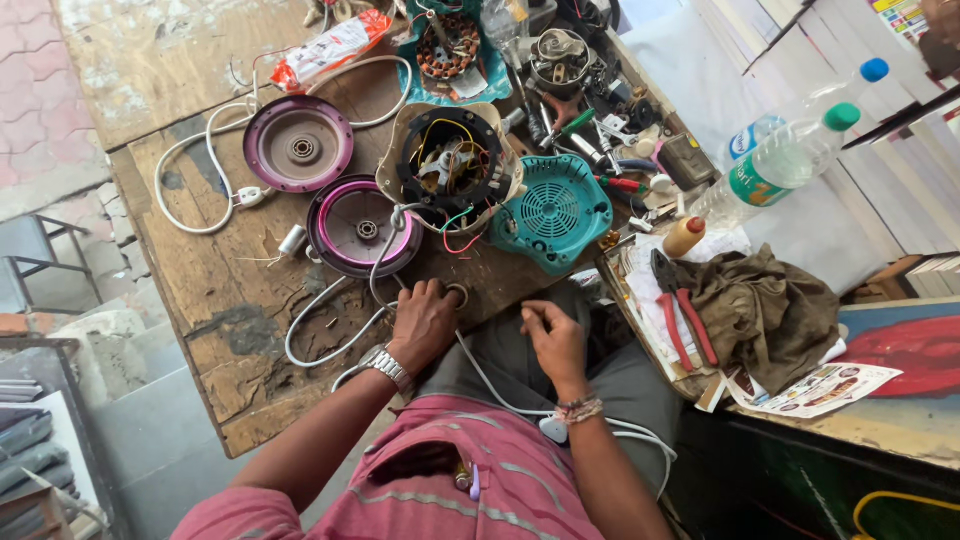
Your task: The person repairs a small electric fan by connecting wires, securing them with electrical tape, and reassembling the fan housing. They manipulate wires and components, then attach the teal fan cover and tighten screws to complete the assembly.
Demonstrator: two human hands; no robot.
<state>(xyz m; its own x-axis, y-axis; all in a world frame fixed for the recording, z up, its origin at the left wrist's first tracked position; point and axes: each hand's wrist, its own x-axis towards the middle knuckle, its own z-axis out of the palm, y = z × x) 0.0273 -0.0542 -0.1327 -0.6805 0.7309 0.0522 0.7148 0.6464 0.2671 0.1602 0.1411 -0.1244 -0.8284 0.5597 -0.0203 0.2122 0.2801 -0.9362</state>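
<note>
Head view:
Left hand (425, 322): wristwatch on the wrist, fingers curled down on a small ring (458, 294) at the bench (210, 290) edge, gripping it.
Right hand (553, 338): over the lap, fingers pinched together on something too small to make out.
White cord (500, 390): runs from the bench across the lap, between both hands.
Motor housing (450, 165): open, wires showing, just beyond the left hand.
Purple discs (362, 226): two, left of the housing.
Teal cover (553, 212): right of the housing.
Pliers (678, 312): red-handled, beside a brown rag (770, 305).
</note>
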